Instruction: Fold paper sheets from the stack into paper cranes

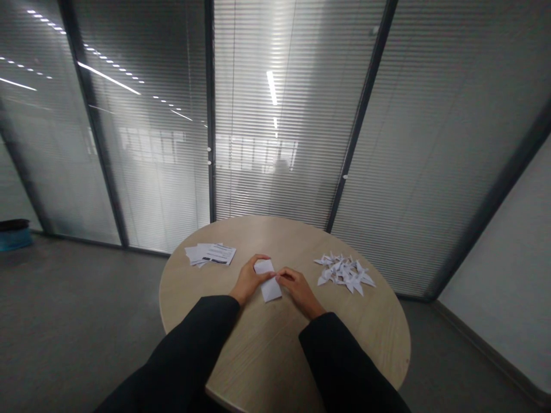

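Observation:
A small folded sheet of white paper (271, 291) lies on the round wooden table between my hands. My left hand (252, 277) holds it from the left, the thumb across its middle and the fingers along its far edge. On the paper's right edge, the closed fingertips of my right hand (295, 285) pinch it, close to my left thumb. Off to the right is a heap of folded white paper cranes (344, 272). To the left, several loose sheets of paper (210, 254) overlap, the top one with dark print.
The round table (262, 361) has a pale wood top and a curved edge. Behind it stand glass partitions with blinds (275, 189) in dark frames. A blue bin-like object (15, 235) is on the grey floor at far left. A white wall (512, 287) rises at right.

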A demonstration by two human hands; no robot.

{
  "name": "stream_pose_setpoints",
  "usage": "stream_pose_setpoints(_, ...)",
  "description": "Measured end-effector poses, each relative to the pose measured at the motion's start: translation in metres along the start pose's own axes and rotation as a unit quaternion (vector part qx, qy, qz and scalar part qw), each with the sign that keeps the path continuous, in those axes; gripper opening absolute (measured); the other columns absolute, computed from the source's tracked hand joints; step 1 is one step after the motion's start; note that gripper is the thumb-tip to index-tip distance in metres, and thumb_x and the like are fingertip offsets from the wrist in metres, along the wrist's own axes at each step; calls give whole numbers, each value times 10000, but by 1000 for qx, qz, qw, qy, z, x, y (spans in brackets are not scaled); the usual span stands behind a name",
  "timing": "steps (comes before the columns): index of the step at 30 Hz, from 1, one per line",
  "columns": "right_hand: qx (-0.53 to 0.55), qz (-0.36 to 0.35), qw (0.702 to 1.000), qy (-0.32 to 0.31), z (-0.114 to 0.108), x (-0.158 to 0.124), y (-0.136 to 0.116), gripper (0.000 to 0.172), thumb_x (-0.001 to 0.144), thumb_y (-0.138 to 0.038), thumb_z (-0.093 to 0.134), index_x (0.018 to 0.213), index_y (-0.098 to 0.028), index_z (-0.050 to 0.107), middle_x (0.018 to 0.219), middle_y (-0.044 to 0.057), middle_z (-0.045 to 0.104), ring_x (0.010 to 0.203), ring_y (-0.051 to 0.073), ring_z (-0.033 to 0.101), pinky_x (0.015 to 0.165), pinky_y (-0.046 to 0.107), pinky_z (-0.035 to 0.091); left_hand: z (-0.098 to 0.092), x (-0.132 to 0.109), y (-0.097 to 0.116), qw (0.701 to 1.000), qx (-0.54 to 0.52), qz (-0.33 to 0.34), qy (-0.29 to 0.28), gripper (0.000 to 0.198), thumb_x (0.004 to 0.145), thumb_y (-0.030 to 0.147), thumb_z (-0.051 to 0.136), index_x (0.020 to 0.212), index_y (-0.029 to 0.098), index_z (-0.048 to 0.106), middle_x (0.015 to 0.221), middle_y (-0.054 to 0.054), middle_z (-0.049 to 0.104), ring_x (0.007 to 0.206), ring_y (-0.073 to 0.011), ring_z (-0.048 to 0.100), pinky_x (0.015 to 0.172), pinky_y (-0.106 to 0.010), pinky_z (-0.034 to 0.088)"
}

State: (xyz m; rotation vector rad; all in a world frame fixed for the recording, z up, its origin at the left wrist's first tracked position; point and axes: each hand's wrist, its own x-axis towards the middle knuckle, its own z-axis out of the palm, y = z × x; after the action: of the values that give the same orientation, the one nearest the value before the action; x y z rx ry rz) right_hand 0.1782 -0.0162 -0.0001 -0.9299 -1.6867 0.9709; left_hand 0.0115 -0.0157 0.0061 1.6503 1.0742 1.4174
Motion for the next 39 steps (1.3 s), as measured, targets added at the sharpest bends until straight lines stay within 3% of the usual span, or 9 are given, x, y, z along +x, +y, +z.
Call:
stream_pose_setpoints(14, -16, -4, 1000, -7, 2, 1, -6, 152, 687, -300, 552, 603, -193, 484, 565, -48, 459, 570, 118, 440, 549, 224, 336, 2, -1, 0, 995, -84, -22, 51, 482, 562, 295, 753, 971, 174, 528, 651, 41, 560, 575, -121, 529, 530, -214, 405)
stream_pose_setpoints(21, -20, -2, 1000, -16, 2, 1, -3, 125, 674, -277, 555, 611, -186, 497, 589, -49, 478, 576, 116, 450, 570, 229, 330, 1, 0, -1, 983, -142, -35, 106, 503, 554, 296, 766, 969, 177, 509, 697, 31, 583, 615, -119, 556, 557, -211, 419)
stream_pose_setpoints(34, -33, 9, 999, -18, 2, -1, -9, 77, 667, -233, 528, 603, -191, 519, 590, -38, 538, 587, 123, 487, 573, 227, 352, 0, 2, -4, 972, -185, -47, 136, 514, 565, 288, 762, 986, 189, 482, 727, 29, 578, 614, -112, 570, 565, -218, 449)
stream_pose_setpoints(36, -43, 6, 999, -17, 2, -2, -7, 82, 675, -224, 521, 600, -191, 523, 589, -33, 553, 592, 124, 500, 583, 230, 365, -4, 6, -8, 968, -186, -55, 157, 498, 581, 285, 755, 984, 183, 481, 750, 15, 579, 631, -114, 579, 583, -226, 461)
stream_pose_setpoints(39, -62, 19, 998, -16, 1, -2, -1, 83, 683, -222, 520, 608, -189, 526, 566, -27, 563, 566, 123, 509, 581, 237, 378, -11, 11, -14, 946, -206, -87, 236, 485, 610, 268, 730, 1006, 174, 467, 810, -12, 580, 670, -119, 599, 639, -252, 483)
